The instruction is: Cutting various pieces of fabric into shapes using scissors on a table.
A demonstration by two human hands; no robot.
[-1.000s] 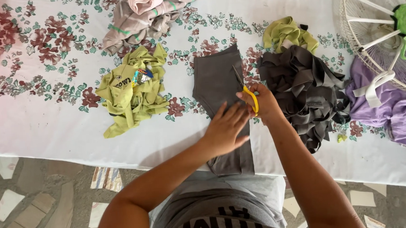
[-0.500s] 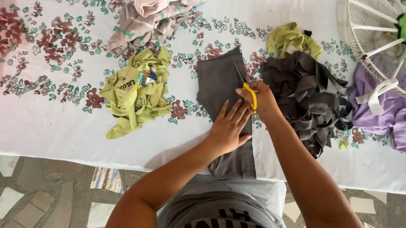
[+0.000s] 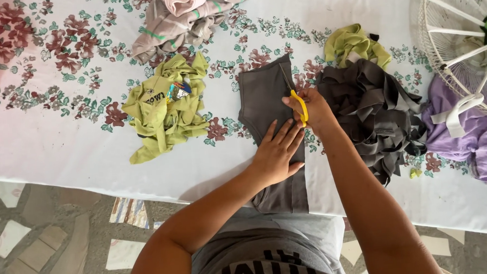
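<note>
A dark grey piece of cloth [image 3: 261, 100] lies flat on the table and hangs over its near edge. My left hand [image 3: 276, 153] presses flat on it, fingers spread. My right hand [image 3: 315, 110] grips yellow-handled scissors [image 3: 297, 99] at the cloth's right edge, blades pointing away from me along that edge. Right of the hand lies a heap of dark grey fabric strips [image 3: 373, 113].
A white floral tablecloth [image 3: 60, 135] covers the table. On it lie a crumpled yellow-green garment [image 3: 164, 110], a pink and beige striped garment [image 3: 192, 14], yellow-green scraps [image 3: 355, 42], purple cloth [image 3: 477, 136] and a white fan grille [image 3: 466, 36] at the right.
My right hand and the scissors have moved further away from me along the grey cloth's right edge. My left hand stays pressed on the cloth.
</note>
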